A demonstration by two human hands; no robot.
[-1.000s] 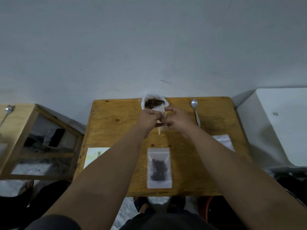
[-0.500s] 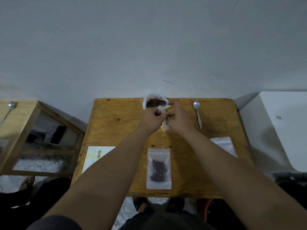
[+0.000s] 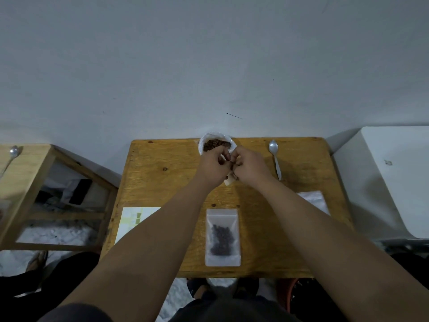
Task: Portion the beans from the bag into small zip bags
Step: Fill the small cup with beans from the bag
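Left grip (image 3: 214, 167), right grip (image 3: 249, 167) tight on pouch (image 3: 228, 181)

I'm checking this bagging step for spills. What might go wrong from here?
The open bean bag stands at the far edge of the table, just beyond the left hand; a nudge might tip it. That hand and the right hand both pinch the small zip bag, so fetching the spoon frees one side, which may sag.

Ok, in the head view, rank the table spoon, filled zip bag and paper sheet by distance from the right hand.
1. Spoon, just right of the right hand.
2. Filled zip bag, near edge, centre.
3. Paper sheet, near-left corner.
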